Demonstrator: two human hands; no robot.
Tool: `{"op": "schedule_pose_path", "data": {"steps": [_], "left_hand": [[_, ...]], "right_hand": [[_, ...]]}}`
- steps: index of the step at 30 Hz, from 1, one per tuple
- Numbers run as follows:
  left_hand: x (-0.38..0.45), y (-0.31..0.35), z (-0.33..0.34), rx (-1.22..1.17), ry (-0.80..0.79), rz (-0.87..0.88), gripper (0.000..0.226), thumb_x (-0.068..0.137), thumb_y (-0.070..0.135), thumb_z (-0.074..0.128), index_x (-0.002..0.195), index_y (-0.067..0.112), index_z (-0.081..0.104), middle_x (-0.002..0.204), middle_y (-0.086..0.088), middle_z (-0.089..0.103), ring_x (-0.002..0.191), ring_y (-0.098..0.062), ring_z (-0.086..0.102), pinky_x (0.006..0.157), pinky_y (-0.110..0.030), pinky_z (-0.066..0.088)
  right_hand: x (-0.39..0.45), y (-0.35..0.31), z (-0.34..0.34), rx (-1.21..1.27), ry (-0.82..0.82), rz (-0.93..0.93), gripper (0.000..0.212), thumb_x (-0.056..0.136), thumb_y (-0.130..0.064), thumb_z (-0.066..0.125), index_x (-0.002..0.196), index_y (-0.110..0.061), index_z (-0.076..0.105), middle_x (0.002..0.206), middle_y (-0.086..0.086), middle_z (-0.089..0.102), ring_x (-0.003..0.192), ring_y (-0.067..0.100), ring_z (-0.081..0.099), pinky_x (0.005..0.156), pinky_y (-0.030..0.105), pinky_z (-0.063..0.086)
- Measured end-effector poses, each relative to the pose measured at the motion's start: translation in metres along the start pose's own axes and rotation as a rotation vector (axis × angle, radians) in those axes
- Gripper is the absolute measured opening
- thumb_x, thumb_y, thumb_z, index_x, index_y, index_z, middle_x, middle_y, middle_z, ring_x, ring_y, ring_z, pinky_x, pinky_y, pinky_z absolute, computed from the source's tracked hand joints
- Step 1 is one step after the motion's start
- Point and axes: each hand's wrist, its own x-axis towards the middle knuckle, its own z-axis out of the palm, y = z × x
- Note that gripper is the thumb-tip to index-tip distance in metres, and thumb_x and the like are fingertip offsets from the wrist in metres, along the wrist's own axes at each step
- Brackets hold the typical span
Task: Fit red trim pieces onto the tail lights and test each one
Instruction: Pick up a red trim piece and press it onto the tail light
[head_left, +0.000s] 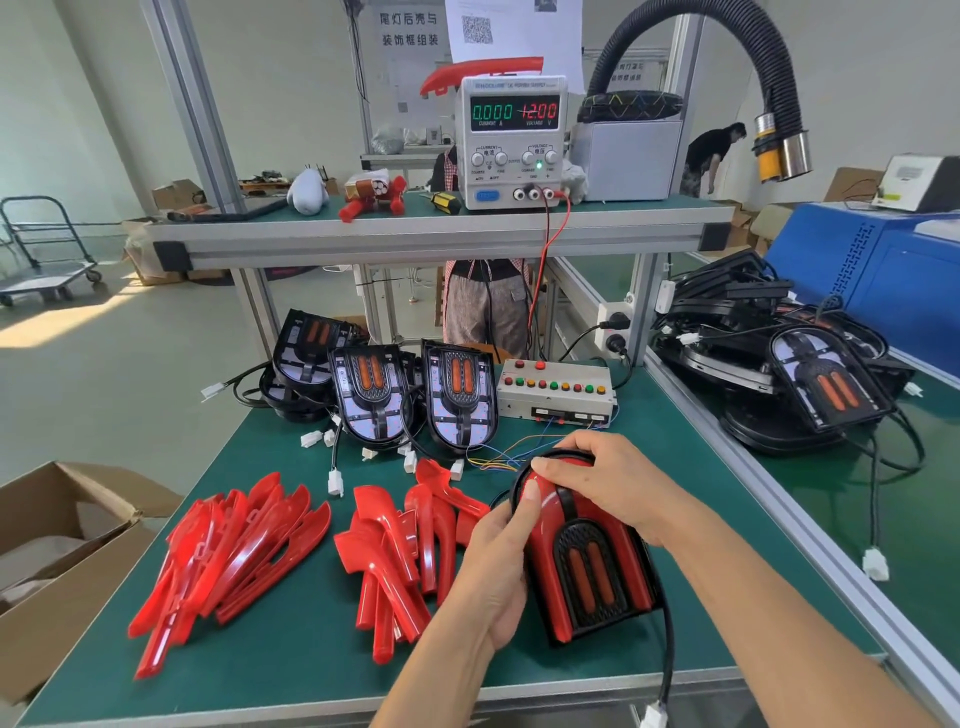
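Note:
A tail light (589, 566) with red trim fitted lies on the green bench in front of me. My left hand (501, 561) grips its left side, thumb pressing on the red trim. My right hand (618, 486) curls over its top right edge. Its black cable ends in a white plug (655, 714) at the bench's front edge. Two heaps of loose red trim pieces (234, 551) (405, 545) lie to the left. Untrimmed tail lights (460, 397) stand at the back of the bench. A test box (553, 389) with coloured buttons sits behind my hands.
A power supply (511, 143) on the upper shelf reads 0.000 A and 12.00 V. More black tail lights (810, 379) pile up on the right bench. An open cardboard box (57, 551) stands at the left. A person stands behind the bench.

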Motion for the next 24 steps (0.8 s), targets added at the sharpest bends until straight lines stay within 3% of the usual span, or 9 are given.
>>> {"op": "schedule_pose_path", "data": {"steps": [5,9,15,18,22,24], "left_hand": [[-0.008,-0.008,-0.006,0.099,-0.016,0.02,0.036,0.098,0.041,0.06,0.119,0.015,0.069,0.123,-0.01,0.072,0.114,-0.019,0.067,0.102,-0.036,0.049],[-0.01,-0.015,-0.008,0.188,-0.025,0.064,0.038,0.096,0.041,0.062,0.122,0.015,0.066,0.12,-0.007,0.074,0.118,-0.023,0.067,0.097,-0.031,0.054],[-0.01,-0.017,-0.009,0.242,0.017,0.183,0.034,0.095,0.038,0.064,0.114,0.011,0.07,0.108,-0.013,0.076,0.11,-0.035,0.069,0.098,-0.048,0.055],[-0.009,-0.018,-0.004,0.24,0.035,0.204,0.034,0.093,0.041,0.063,0.11,0.012,0.071,0.105,-0.011,0.077,0.106,-0.031,0.071,0.093,-0.042,0.058],[-0.008,-0.019,-0.002,0.261,0.06,0.229,0.033,0.092,0.047,0.065,0.102,0.016,0.073,0.099,-0.012,0.077,0.095,-0.024,0.072,0.087,-0.039,0.059],[-0.009,-0.016,-0.001,0.257,0.067,0.228,0.032,0.091,0.05,0.066,0.099,0.02,0.074,0.096,-0.009,0.077,0.088,-0.013,0.07,0.077,-0.027,0.057]], "right_hand": [[0.0,-0.001,-0.005,0.024,0.07,0.042,0.022,0.083,-0.042,0.083,0.09,-0.022,0.076,0.084,-0.004,0.079,0.076,0.015,0.076,0.083,0.041,0.063],[-0.006,-0.001,-0.004,0.014,0.051,0.026,0.026,0.081,-0.045,0.084,0.092,-0.023,0.076,0.086,-0.006,0.079,0.08,0.013,0.076,0.085,0.04,0.062],[-0.014,-0.005,-0.007,-0.069,-0.007,-0.031,0.04,0.071,-0.039,0.093,0.1,-0.022,0.071,0.088,-0.007,0.079,0.083,0.012,0.075,0.082,0.033,0.06],[-0.016,-0.005,-0.008,-0.05,0.012,-0.06,0.037,0.071,-0.036,0.093,0.097,-0.023,0.072,0.087,-0.007,0.079,0.08,0.01,0.075,0.076,0.028,0.057],[-0.015,-0.002,-0.006,-0.014,0.063,-0.069,0.033,0.07,-0.032,0.094,0.093,-0.021,0.073,0.086,-0.004,0.079,0.079,0.014,0.075,0.078,0.033,0.06],[-0.014,-0.001,-0.006,0.0,0.085,-0.059,0.033,0.07,-0.033,0.094,0.093,-0.02,0.073,0.086,-0.004,0.079,0.081,0.015,0.075,0.079,0.034,0.06]]}}
